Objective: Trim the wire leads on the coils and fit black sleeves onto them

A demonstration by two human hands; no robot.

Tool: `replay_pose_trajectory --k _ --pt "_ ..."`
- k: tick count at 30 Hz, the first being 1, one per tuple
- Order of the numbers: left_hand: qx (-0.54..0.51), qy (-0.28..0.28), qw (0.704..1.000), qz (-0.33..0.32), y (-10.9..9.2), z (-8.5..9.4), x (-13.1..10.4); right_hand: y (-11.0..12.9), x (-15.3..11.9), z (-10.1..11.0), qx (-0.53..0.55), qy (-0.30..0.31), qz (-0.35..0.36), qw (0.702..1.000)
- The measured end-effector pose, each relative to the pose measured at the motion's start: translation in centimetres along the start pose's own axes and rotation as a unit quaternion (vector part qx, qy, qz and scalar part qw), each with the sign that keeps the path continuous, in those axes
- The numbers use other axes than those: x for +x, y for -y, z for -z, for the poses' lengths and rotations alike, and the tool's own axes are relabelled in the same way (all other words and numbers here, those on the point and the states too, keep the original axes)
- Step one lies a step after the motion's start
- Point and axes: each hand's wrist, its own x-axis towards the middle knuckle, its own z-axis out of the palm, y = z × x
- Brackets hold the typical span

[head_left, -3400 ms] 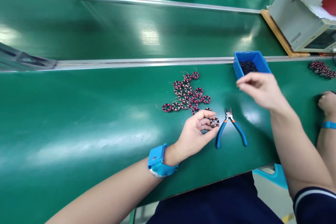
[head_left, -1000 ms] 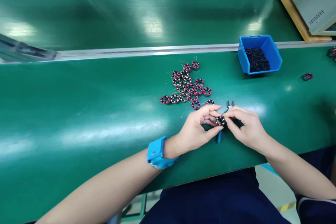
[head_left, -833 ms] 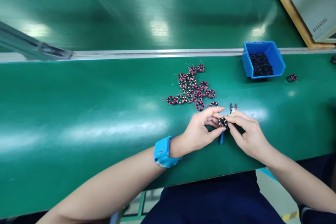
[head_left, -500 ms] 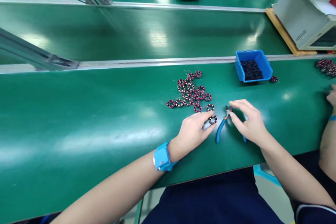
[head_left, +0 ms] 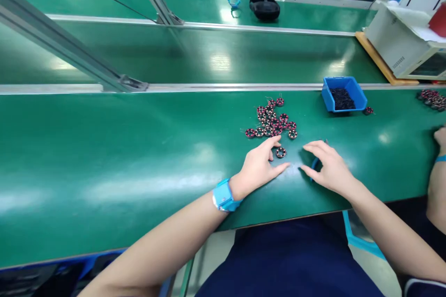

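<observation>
A small black and copper ring (head_left: 280, 152) lies on the green table between the thumb and fingers of my left hand (head_left: 259, 163), which is open and has a blue band (head_left: 225, 196) at the wrist. To the right, my right hand (head_left: 327, 167) is open over blue-handled pliers (head_left: 315, 163), with thumb and fingers apart; most of the pliers is hidden under it. Behind my left hand lies a loose cluster of several wound rings (head_left: 268, 122), red and copper coloured, with thin wire ends.
A blue bin (head_left: 344, 94) of small black parts stands at the back right, with one ring (head_left: 368, 110) beside it. More rings (head_left: 432, 100) lie far right, near another person's hand (head_left: 441, 137). A metal rail (head_left: 223, 87) runs along the back.
The camera view has shifted. My left hand has opened wider, and the ring by it lies free of its fingertips. The pliers are now mostly covered by my right hand.
</observation>
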Motion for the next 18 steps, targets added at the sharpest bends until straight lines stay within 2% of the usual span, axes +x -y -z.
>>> replay_pose_trajectory --k 2,4,7,10,14,18 --pt "-0.024 0.001 1.0 0.012 -0.1 -0.1 0.2 1.0 1.0 -0.8 0.032 0.035 -0.008 0.999" --pt "-0.089 0.008 0.996 0.022 -0.3 0.0 0.3 2.1 1.9 -1.6 0.057 0.037 -0.021 0.997" --pt "-0.203 0.013 0.978 0.045 -0.9 0.7 -0.1 3.6 2.5 -2.6 0.092 -0.011 -0.004 0.996" --pt "-0.271 0.014 0.96 0.068 -1.9 1.7 -0.8 4.9 2.0 -3.0 0.114 -0.064 0.039 0.991" --pt "-0.317 0.006 0.944 0.097 -3.5 3.1 -1.4 5.8 1.3 -2.8 0.12 -0.105 0.079 0.984" --pt "-0.324 0.01 0.938 0.122 -5.1 4.0 -1.6 5.5 1.0 -1.9 0.154 -0.134 0.111 0.973"
